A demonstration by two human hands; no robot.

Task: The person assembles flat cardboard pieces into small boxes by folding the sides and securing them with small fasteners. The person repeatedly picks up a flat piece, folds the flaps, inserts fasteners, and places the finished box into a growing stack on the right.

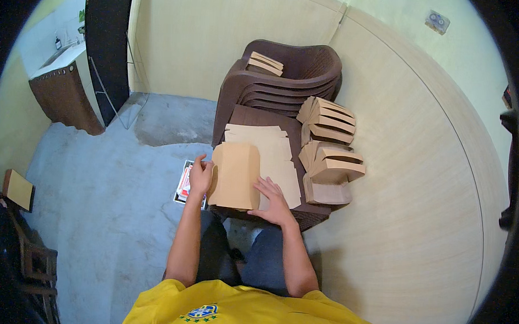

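A grey concrete floor (116,174) filled the left half of the view, and a pale wood-grain wall (419,167) curved round the right half. Against that wall stood a stack of dark brown plastic chairs (297,72), with a few flat cardboard pieces (265,63) lying on the top armrest. In front of the stack sat a dark brown stool (309,212) used as a work surface. On its right side lay a pile of folded brown cardboard boxes (328,150), tilted and leaning on each other, some reaching back against the chairs. In the middle of the stool lay a stack of flat tan cardboard blanks (271,148).

The partly folded brown carton (236,175) lay on the near left part of that stack, overhanging the stool's front edge. The left hand (200,177) gripped its left edge, fingers curled over the rim and thumb along the side. The right hand (274,201) lay flat just beside the carton's right edge, fingers spread and pressing down on the blanks; I could not tell whether it touched the carton itself.

On the floor beside the stool, just under the left hand, lay a small printed red and white packet (184,185). Far left, a brown cabinet (64,95) stood under a pale counter.
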